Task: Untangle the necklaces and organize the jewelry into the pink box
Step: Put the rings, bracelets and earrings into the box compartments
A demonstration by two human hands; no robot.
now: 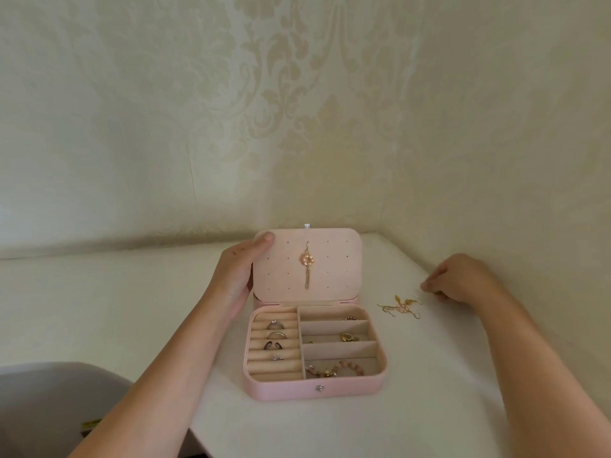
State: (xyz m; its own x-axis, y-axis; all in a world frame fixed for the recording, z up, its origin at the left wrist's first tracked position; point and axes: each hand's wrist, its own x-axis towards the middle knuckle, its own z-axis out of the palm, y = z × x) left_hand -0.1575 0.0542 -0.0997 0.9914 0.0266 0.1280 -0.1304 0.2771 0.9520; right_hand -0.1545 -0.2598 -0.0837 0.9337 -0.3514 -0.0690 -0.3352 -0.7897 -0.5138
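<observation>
The pink box [281, 390] stands open on the white table. My left hand [236, 276] grips the left edge of its raised lid [334, 269], thumb on the top corner. A pearl earring with a gold tassel [307, 264] hangs on the lid's inner panel. Several rings [275, 335] sit in the left slots. A gold piece [347, 337] and a beaded bracelet [334, 370] lie in right compartments. To the box's right, a small heap of gold and pearl jewelry [401, 307] lies on the table. My right hand [459, 280] pinches something tiny beside the heap; what it is cannot be told.
The table [413, 391] fits into a corner of patterned wallpaper walls close behind and to the right. A grey chair or cushion [56, 401] is at the lower left, off the table's edge.
</observation>
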